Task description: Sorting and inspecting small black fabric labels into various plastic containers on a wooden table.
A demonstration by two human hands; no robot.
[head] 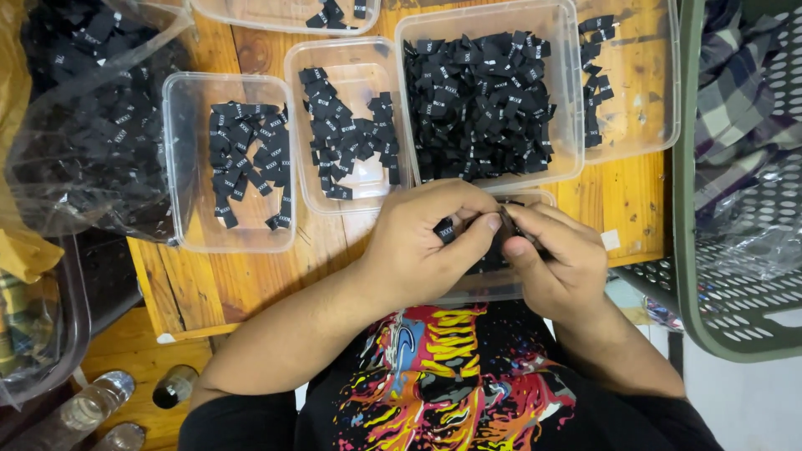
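Left hand (418,242) and right hand (558,263) meet close to the body, over a clear tub (493,288) that is mostly hidden beneath them. Left fingers closed, thumb and forefinger pinching one small black fabric label (444,230). Right fingers curled onto a dark bunch of labels (501,242) between the hands; exact grip cannot be told.

Beyond the hands, on the wooden table (626,192), four more clear tubs:
- left tub (180,159): thin scatter of labels
- middle tub (301,92): moderate scatter
- large tub (568,100): packed nearly full
- far-right tub (652,83): only a short column along its left wall

Far left: clear plastic bag (92,117), heavily loaded with loose labels. A further tub (284,12) sits at the top edge, few pieces in it.

Judgement: sorting is under way but far from finished; one tub well filled, the rest sparse, and the bag looks largely undrawn
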